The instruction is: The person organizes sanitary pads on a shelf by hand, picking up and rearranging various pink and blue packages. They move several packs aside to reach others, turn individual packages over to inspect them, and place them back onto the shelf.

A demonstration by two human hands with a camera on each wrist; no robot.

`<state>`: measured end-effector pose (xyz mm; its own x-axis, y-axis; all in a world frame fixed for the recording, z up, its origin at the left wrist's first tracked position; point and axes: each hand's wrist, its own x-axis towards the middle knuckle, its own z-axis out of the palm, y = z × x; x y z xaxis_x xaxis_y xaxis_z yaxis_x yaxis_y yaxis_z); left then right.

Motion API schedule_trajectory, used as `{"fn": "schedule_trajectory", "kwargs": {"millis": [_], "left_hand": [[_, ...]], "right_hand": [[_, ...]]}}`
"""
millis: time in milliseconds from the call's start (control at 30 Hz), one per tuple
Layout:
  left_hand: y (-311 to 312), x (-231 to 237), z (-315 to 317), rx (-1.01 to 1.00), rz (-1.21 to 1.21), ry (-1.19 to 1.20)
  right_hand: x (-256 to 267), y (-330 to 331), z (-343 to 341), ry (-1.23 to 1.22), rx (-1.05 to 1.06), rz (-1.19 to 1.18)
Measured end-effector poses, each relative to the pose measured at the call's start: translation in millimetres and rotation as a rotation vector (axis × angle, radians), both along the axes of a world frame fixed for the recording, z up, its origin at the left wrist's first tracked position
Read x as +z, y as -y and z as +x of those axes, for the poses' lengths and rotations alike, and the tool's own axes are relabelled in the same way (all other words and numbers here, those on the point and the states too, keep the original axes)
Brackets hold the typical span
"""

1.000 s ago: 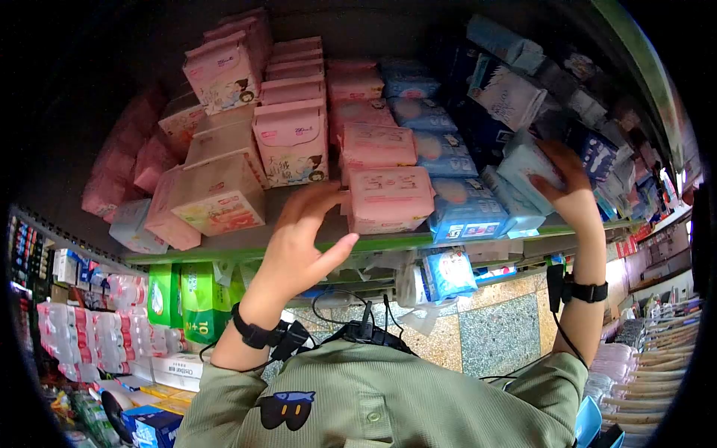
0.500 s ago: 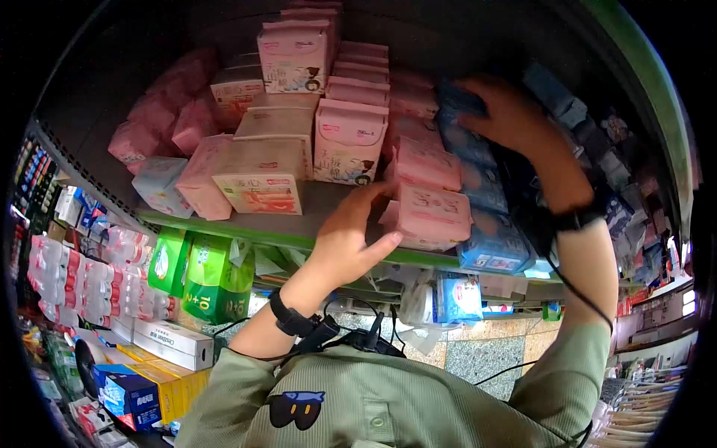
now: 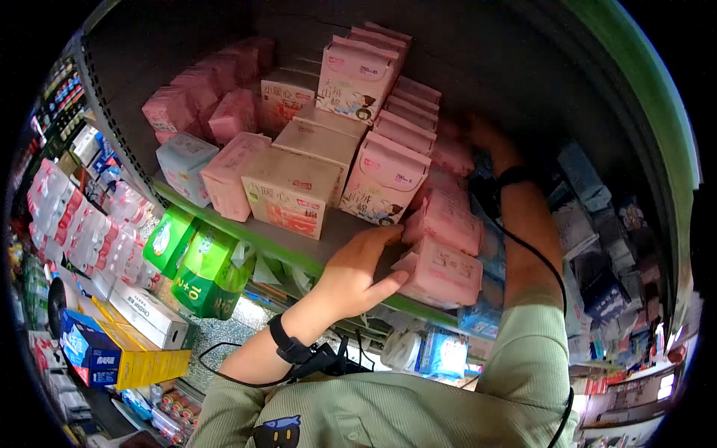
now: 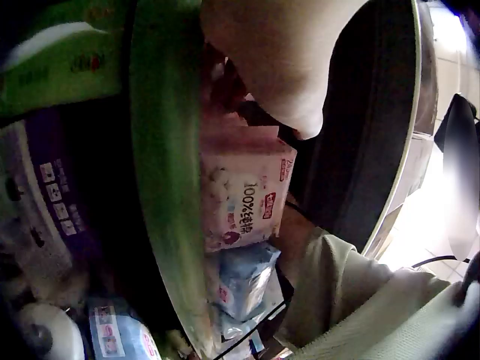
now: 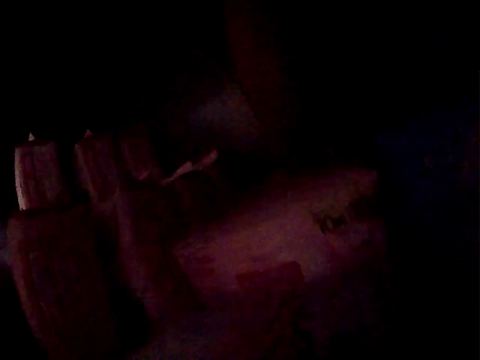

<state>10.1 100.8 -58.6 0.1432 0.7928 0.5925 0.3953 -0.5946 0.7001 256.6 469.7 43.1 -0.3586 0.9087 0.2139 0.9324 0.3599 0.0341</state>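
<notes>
Pink packs of sanitary pads (image 3: 441,274) stand in a row on the shelf, blue packs (image 3: 491,246) right beside them. My left hand (image 3: 362,272) is at the left side of the front pink pack, thumb and fingers spread. In the left wrist view this hand (image 4: 277,60) is above the printed face of a pink pack (image 4: 244,187). My right arm reaches over the blue packs, deep into the shelf; the right hand (image 3: 489,142) is in shadow by the rear packs, its fingers hidden. The right wrist view is nearly black, with dim reddish packs (image 5: 285,240).
Left of the pink row stand upright pink boxes (image 3: 385,179) and beige boxes (image 3: 291,190). The green shelf edge (image 3: 280,250) runs along the front. Jumbled packs (image 3: 605,276) fill the right side. Green bundles (image 3: 213,272) and a white carton (image 3: 142,310) are below left.
My right hand has left the light-blue pack at the right and moved left and deeper into the shelf. My left hand stays by the front pink pack while the head view turns.
</notes>
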Motion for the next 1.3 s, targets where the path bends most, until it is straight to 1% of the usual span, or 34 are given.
{"fn": "schedule_trajectory", "kwargs": {"millis": [33, 100, 133, 200, 300, 433, 500, 567, 667, 700, 733, 800, 900, 933, 1000, 1133, 1200, 1300], "left_hand": [[-0.1, 0.3, 0.6, 0.003, -0.005, 0.001], [-0.5, -0.7, 3.1, 0.036, -0.006, -0.013], [-0.5, -1.4, 3.8, 0.044, -0.008, -0.016], [1.2, -3.5, 7.8, 0.062, -0.012, -0.015], [1.6, -1.9, 9.1, 0.094, -0.019, -0.016], [3.1, 4.6, 10.4, 0.103, -0.046, 0.013], [3.3, 6.2, 13.5, 0.118, -0.040, 0.014], [3.0, 3.5, 16.2, 0.151, -0.025, -0.011], [0.7, -1.8, 17.9, 0.145, -0.048, 0.028], [0.7, -3.6, 18.4, 0.146, -0.056, 0.043], [1.1, -5.5, 19.2, 0.148, -0.066, 0.059], [-0.3, -7.9, 19.7, 0.157, -0.074, 0.079], [-0.6, -9.4, 21.8, 0.189, -0.062, 0.075], [-0.2, -7.9, 22.4, 0.207, -0.049, 0.063], [-0.2, -7.8, 23.7, 0.228, -0.033, 0.057], [-0.8, -6.9, 26.8, 0.246, -0.020, 0.100], [1.0, -6.4, 26.8, 0.258, -0.019, 0.103], [-0.3, -8.0, 25.1, 0.267, -0.001, 0.075]], "right_hand": [[4.2, -3.5, -2.6, -0.001, 0.022, -0.122], [1.0, -4.6, -8.2, 0.015, 0.053, -0.137], [-6.3, 0.9, -12.4, 0.028, 0.061, -0.028], [-20.0, 15.1, -19.6, -0.030, 0.060, 0.065], [-12.4, 36.2, -32.0, -0.260, 0.031, -0.038], [22.6, 47.6, -20.3, -0.586, -0.048, -0.345], [32.2, 47.3, -4.0, -0.644, 0.000, -0.345], [41.8, 44.6, 17.1, -0.596, 0.137, -0.191], [52.5, 33.3, 33.1, -0.716, 0.247, -0.210], [61.9, 49.3, 28.0, -0.704, 0.200, -0.210], [77.9, 83.2, 16.5, -0.690, 0.152, -0.211], [90.6, 105.8, 13.5, -0.703, 0.145, -0.215], [94.8, 123.7, 15.5, -0.802, 0.235, -0.202], [101.1, 149.7, 8.3, -0.850, 0.246, -0.177], [104.9, 180.4, 5.2, -0.907, 0.323, -0.137], [106.9, 214.0, 1.4, -0.871, 0.598, -0.018], [110.8, 220.9, -3.3, -0.838, 0.665, -0.050], [122.4, 221.6, -10.3, -0.806, 0.657, -0.263]]}}
